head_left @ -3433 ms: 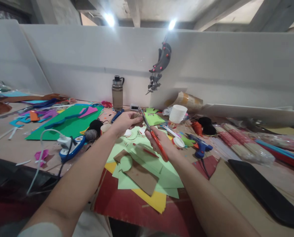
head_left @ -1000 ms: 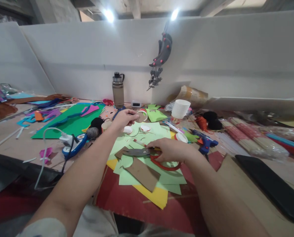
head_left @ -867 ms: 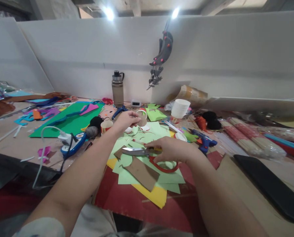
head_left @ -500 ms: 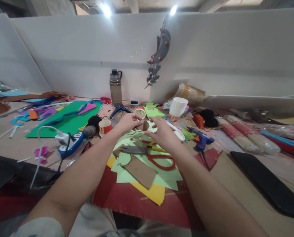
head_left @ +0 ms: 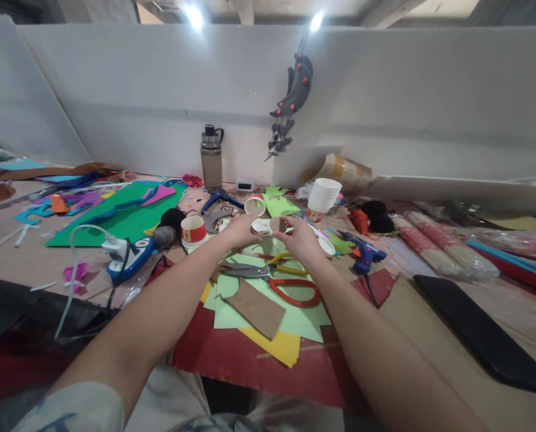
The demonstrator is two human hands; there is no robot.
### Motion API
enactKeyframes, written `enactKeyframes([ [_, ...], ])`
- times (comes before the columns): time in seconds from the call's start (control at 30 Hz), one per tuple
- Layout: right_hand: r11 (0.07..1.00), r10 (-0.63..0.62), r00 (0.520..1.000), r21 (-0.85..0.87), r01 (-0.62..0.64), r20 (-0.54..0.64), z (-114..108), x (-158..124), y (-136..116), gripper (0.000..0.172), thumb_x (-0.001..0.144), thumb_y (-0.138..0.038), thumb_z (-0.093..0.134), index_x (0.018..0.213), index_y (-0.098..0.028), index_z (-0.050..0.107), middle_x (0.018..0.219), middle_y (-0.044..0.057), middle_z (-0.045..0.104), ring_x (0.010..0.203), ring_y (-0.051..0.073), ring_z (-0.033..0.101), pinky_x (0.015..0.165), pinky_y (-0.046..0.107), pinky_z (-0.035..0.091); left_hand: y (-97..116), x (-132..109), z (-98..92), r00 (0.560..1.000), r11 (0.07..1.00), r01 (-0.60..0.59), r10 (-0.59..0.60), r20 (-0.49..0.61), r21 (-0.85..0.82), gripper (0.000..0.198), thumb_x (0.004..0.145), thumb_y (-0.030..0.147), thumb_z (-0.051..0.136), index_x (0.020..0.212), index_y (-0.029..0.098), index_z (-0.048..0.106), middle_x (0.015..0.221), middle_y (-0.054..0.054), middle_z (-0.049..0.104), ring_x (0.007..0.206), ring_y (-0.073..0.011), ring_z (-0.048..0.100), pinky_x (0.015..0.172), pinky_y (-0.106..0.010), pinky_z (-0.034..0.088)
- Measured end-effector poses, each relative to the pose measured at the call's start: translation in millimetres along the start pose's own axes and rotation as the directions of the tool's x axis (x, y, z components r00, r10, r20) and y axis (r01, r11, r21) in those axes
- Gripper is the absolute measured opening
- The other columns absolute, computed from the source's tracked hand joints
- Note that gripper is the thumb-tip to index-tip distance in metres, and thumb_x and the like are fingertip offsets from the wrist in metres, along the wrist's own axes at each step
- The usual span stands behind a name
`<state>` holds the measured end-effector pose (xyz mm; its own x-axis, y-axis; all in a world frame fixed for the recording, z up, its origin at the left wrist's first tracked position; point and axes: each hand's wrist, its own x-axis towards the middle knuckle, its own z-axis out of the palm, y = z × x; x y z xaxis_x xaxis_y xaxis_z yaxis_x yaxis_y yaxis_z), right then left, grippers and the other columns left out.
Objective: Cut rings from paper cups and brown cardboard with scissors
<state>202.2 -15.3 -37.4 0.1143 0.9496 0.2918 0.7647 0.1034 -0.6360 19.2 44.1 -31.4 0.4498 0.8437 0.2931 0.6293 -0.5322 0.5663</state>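
My right hand point(head_left: 300, 237) is closed on a small brown cardboard piece point(head_left: 277, 225), pinched between thumb and fingers. Facing it, my left hand point(head_left: 243, 233) has its fingers together at a small round white piece point(head_left: 261, 228), which it seems to hold by the edge. Below the hands, large scissors with orange-red and yellow handles point(head_left: 295, 292) lie on light green paper sheets point(head_left: 310, 324). A cut piece of brown cardboard point(head_left: 256, 309) rests in front of the scissors. Just behind my left hand, a paper cup point(head_left: 255, 205) lies tipped with its mouth toward me.
Left of my hands stand a red-and-white paper cup point(head_left: 193, 231) and, farther off, a power strip point(head_left: 132, 258). At the right are stacked paper cups point(head_left: 324, 197), a blue glue gun point(head_left: 367, 255) and a black flat object point(head_left: 479, 330). A bottle point(head_left: 212, 162) stands at the back.
The brown cardboard piece has gone from between my hands to my right hand, whose fingers have closed. A white piece now shows at my left fingertips.
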Motion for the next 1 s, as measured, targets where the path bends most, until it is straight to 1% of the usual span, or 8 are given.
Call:
enactKeyframes([
  [0.1, 1.0, -0.022, 1.0, -0.012, 0.022, 0.014, 3.0, 1.7, 0.2, 0.045, 0.077, -0.032, 0.07, 0.118, -0.015, 0.064, 0.109, 0.012, 0.065, 0.085, 0.021, 0.062, 0.079, 0.036, 0.05, 0.6, 1.4, 7.9, 0.999, 0.997, 0.004, -0.006, 0.035, 0.079, 0.039, 0.056, 0.027, 0.081, 0.092, 0.019, 0.069, 0.095, -0.011, 0.069, 0.106, -0.0339, 0.057, 0.09, -0.036, 0.041],
  [0.2, 0.999, -0.037, 0.999, 0.021, 0.037, 0.008, 5.2, 1.6, -3.3, 0.046, 0.075, -0.031, 0.071, 0.118, -0.016, 0.064, 0.111, 0.012, 0.065, 0.079, 0.018, 0.062, 0.077, 0.035, 0.051, 1.6, 2.9, 11.2, 0.999, 0.999, -0.003, 0.001, 0.038, 0.05, 0.026, 0.059, 0.027, 0.078, 0.082, 0.019, 0.069, 0.086, -0.01, 0.068, 0.095, -0.0308, 0.059, 0.085, -0.035, 0.042],
  [0.33, 0.996, -0.086, 0.996, 0.035, 0.087, -0.027, 7.9, 2.3, -6.0, 0.043, 0.075, -0.03, 0.072, 0.115, -0.015, 0.065, 0.109, 0.012, 0.064, 0.086, 0.02, 0.061, 0.081, 0.036, 0.05, 0.7, 2.8, 10.7, 0.996, 0.995, -0.083, 0.081, -0.038, -0.062, 0.039, 0.055, 0.022, 0.079, 0.092, 0.018, 0.069, 0.093, -0.01, 0.066, 0.092, -0.0282, 0.06, 0.082, -0.033, 0.044],
  [0.47, 0.988, -0.154, 0.986, 0.016, 0.155, -0.056, 8.6, 2.0, -5.5, 0.043, 0.078, -0.031, 0.069, 0.117, -0.014, 0.066, 0.108, 0.013, 0.062, 0.09, 0.021, 0.06, 0.085, 0.037, 0.05, 5.2, -0.2, 7.3, 0.994, 0.991, -0.103, 0.1, -0.036, -0.084, 0.045, 0.058, 0.022, 0.078, 0.101, 0.018, 0.067, 0.102, -0.009, 0.063, 0.096, -0.0265, 0.059, 0.083, -0.033, 0.045],
  [0.57, 0.988, -0.152, 0.988, 0.03, 0.153, -0.036, 6.0, -0.1, -6.1, 0.044, 0.079, -0.03, 0.069, 0.12, -0.015, 0.065, 0.11, 0.013, 0.061, 0.083, 0.019, 0.061, 0.08, 0.035, 0.051, 11.1, -3.4, 5.2, 0.995, 0.983, -0.102, 0.1, -0.022, -0.154, 0.039, 0.061, 0.023, 0.076, 0.098, 0.017, 0.064, 0.098, -0.007, 0.063, 0.087, -0.022, 0.06, 0.076, -0.03, 0.046],
  [0.67, 0.987, -0.159, 0.987, 0.022, 0.159, -0.025, 1.9, -2.8, -7.9, 0.045, 0.078, -0.028, 0.07, 0.121, -0.016, 0.064, 0.111, 0.012, 0.062, 0.079, 0.017, 0.061, 0.078, 0.034, 0.052, 14.2, -6.2, 5.7, 0.999, 0.949, -0.048, 0.049, -0.006, -0.31, 0.046, 0.062, 0.024, 0.077, 0.103, 0.017, 0.058, 0.099, -0.006, 0.063, 0.073, -0.0159, 0.06, 0.068, -0.028, 0.046],
  [0.83, 0.982, -0.179, 0.984, 0.062, 0.179, -0.002, -1.6, -5.5, -10.4, 0.047, 0.078, -0.024, 0.071, 0.124, -0.017, 0.063, 0.112, 0.012, 0.064, 0.079, 0.016, 0.063, 0.078, 0.033, 0.053, 17.7, -9.4, 8.1, 0.997, 0.782, 0.076, -0.049, 0.061, -0.619, 0.06, 0.053, 0.014, 0.082, 0.104, 0.017, 0.051, 0.1, -0.005, 0.063, 0.079, -0.0149, 0.063, 0.07, -0.027, 0.049],
  [1.0, 0.981, -0.188, 0.982, 0.053, 0.188, -0.015, -3.8, -7.3, -11.9, 0.049, 0.078, -0.019, 0.069, 0.127, -0.02, 0.062, 0.11, 0.01, 0.065, 0.076, 0.015, 0.063, 0.079, 0.034, 0.053, 29.3, -12.7, 5.1, 0.973, 0.444, 0.232, -0.107, 0.206, -0.865, 0.05, 0.065, 0.011, 0.074, 0.108, 0.018, 0.048, 0.095, -0.005, 0.065, 0.079, -0.0145, 0.065, 0.078, -0.035, 0.055],
])
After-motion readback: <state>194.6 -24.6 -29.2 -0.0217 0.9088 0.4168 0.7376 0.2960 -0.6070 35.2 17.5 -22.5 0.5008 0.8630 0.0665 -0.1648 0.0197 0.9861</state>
